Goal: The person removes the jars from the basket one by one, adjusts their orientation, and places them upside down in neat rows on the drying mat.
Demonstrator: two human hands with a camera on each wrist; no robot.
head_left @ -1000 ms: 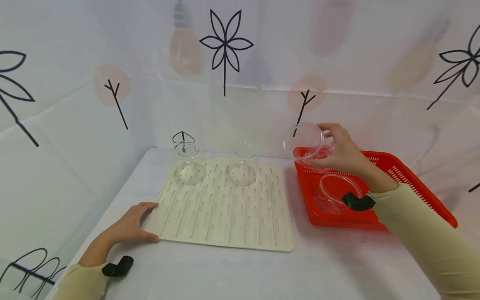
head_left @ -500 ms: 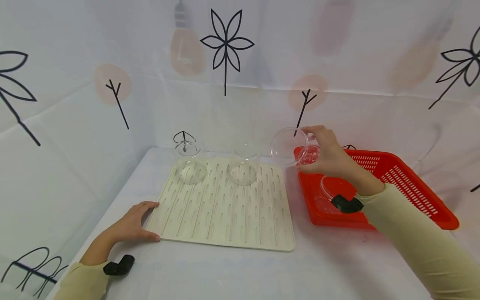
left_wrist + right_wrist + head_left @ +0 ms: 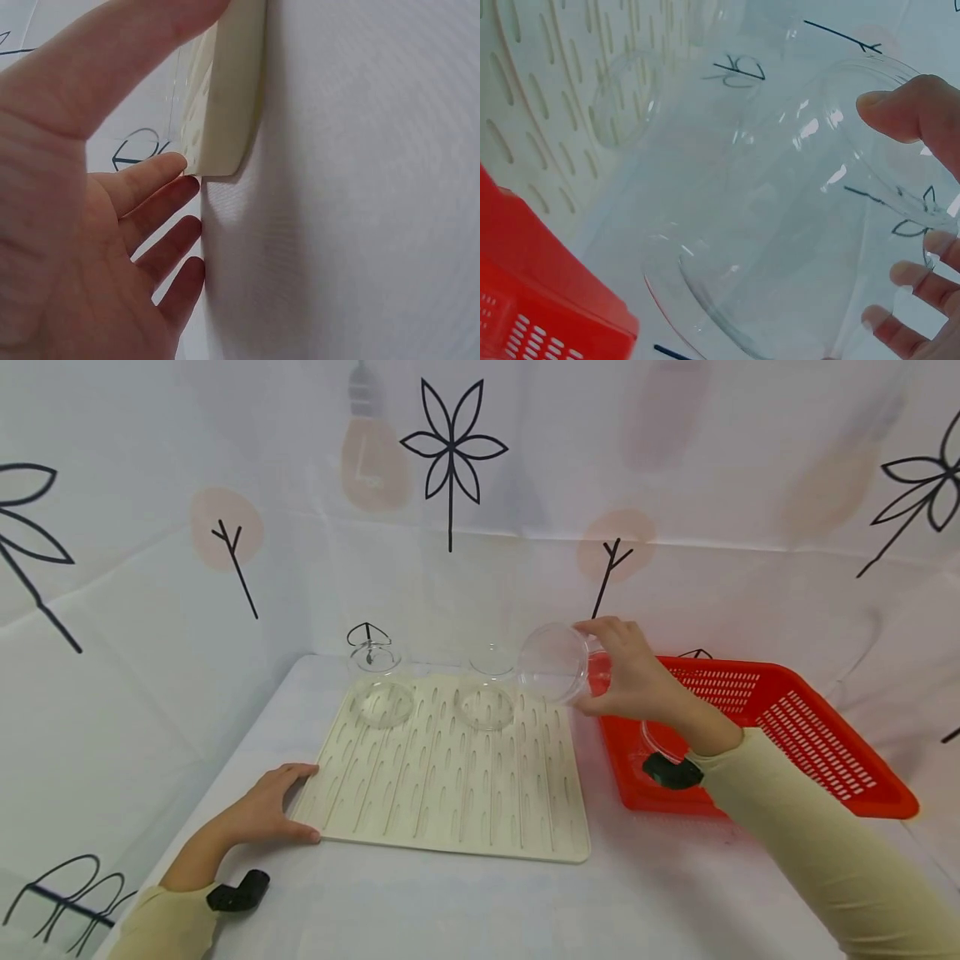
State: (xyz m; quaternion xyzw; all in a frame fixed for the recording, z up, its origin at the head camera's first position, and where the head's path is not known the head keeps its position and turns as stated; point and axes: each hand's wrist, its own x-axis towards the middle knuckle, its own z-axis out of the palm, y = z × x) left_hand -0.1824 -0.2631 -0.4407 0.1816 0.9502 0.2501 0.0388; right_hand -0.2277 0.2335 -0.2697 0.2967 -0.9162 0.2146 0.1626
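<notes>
My right fingers (image 3: 602, 627) grip a clear jar (image 3: 553, 664) at its right end. The thumb bears on the wall from one side; the other fingers curl round the opposite side. The spread is wide, set by the width of the jar. The jar lies tilted on its side within this grip, its round left end projecting past the fingertips. In the head view it overlaps the far right corner of the ribbed mat (image 3: 450, 785); its height over that corner cannot be read.

Two further jars stand upright on the far part of the mat: a second jar (image 3: 381, 683) on the left and a third jar (image 3: 486, 687) on the right. The third jar is just beside the gripped one; whether they touch cannot be told.

My left fingers (image 3: 294, 771) are extended, with thumb and index well apart. They span the near left corner of the mat and touch its edge without closing round it. They are well apart from the gripped jar.

The red basket (image 3: 825, 752) is on the table (image 3: 420, 902), to the right of the mat. A clear rim (image 3: 651, 742) shows inside it, partly hidden by my right wrist. A patterned cloth (image 3: 517, 485) hangs behind.
</notes>
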